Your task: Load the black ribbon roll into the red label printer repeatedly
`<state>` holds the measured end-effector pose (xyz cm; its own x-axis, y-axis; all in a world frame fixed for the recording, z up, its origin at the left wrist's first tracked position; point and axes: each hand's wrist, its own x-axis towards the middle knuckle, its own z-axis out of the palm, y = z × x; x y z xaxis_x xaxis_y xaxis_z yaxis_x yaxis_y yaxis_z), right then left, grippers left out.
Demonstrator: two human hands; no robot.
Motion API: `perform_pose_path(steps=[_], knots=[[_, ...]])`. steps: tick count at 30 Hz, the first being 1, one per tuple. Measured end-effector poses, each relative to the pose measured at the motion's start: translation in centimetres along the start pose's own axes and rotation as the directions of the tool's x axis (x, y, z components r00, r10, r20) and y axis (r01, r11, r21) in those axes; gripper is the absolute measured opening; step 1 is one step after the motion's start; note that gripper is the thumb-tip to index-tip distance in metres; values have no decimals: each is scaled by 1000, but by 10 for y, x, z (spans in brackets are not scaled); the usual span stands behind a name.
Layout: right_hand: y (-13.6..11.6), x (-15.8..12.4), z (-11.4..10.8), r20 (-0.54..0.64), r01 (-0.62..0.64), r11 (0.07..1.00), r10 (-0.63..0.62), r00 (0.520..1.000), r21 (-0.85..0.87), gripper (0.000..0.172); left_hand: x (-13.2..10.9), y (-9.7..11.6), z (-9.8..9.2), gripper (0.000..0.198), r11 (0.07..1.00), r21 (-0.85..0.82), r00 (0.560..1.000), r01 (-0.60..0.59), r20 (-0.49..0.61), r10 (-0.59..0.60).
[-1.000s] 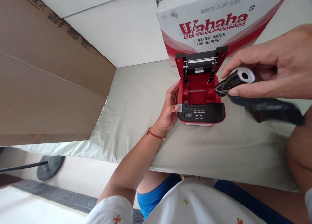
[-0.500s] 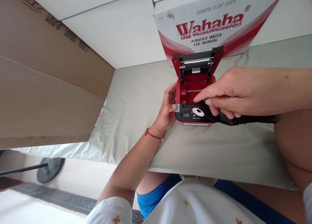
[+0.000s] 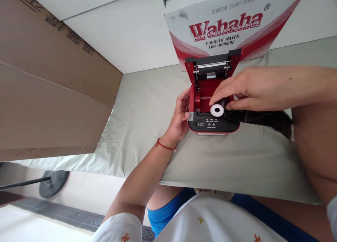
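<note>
A small red and black printer [image 3: 213, 126] stands on the cloth with its lid [image 3: 213, 61] raised, showing the red bay inside. My left hand [image 3: 180, 117] grips its left side, the thumb on a grey patch at the corner and the fingers round the outer wall. In my right hand [image 3: 243, 89] is a small paper roll [image 3: 217, 110], black outside, with a white end face and a dark core hole. Thumb and fingers pinch it over the front edge of the bay. A loose black strip [image 3: 265, 119] trails from the roll to the right under the wrist.
Behind the printer stands a white and red Wahaha water carton [image 3: 226, 28], close to the raised lid. A large brown cardboard box [image 3: 52, 105] stands on the left. Pale green cloth [image 3: 147, 101] covers the surface, its front edge by my lap.
My right hand has raised the paper roll slightly and moved it a little right and toward the bay, turning its white end to face me. My left hand keeps its hold.
</note>
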<state>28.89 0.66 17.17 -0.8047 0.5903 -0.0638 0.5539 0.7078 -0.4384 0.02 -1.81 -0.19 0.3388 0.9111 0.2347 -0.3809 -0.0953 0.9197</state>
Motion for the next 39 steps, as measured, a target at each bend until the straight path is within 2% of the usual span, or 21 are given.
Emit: perform_pose_path(steps=[3, 7, 13, 18, 23, 28, 32, 34, 36, 38, 39], knots=[[2, 9, 1, 32, -93, 993, 90, 995, 78, 40, 0, 0, 0, 95, 999, 30, 1000, -14, -1, 14], [-4, 25, 10, 44, -150, 987, 148, 988, 56, 37, 0, 1, 1, 96, 1000, 29, 1000, -7, -2, 7], [-16, 36, 25, -81, -321, 943, 314, 946, -93, 39, 1, 3, 4, 91, 1000, 4, 1000, -4, -3, 4], [-27, 31, 23, -130, -348, 917, 327, 936, -194, 34, 0, 6, 9, 90, 1000, -23, 1000, 4, -24, -5], [-39, 35, 24, -95, -427, 881, 416, 904, -204, 33, -1, 9, 15, 86, 999, -42, 999, 12, -53, -14], [-37, 45, 28, -80, -520, 832, 515, 853, -192, 40, -1, 12, 17, 85, 998, -53, 998, 17, -57, -20], [-35, 47, 30, -66, -526, 818, 526, 848, -234, 38, -1, 9, 18, 84, 1000, -31, 999, 0, -53, -2], [-37, 48, 30, -33, -515, 810, 528, 849, -280, 33, -3, 6, 17, 80, 999, 23, 997, -43, -59, 44], [-41, 48, 28, 10, -496, 808, 526, 850, -318, 30, -6, 3, 17, 75, 980, 149, 987, -133, -70, 145], [-45, 47, 25, 30, -472, 820, 508, 861, -325, 33, -11, 3, 16, 76, 897, 359, 950, -260, -72, 304], [-47, 47, 24, 33, -465, 824, 501, 865, -323, 35, -14, 5, 16, 79, 817, 477, 915, -324, -62, 399]])
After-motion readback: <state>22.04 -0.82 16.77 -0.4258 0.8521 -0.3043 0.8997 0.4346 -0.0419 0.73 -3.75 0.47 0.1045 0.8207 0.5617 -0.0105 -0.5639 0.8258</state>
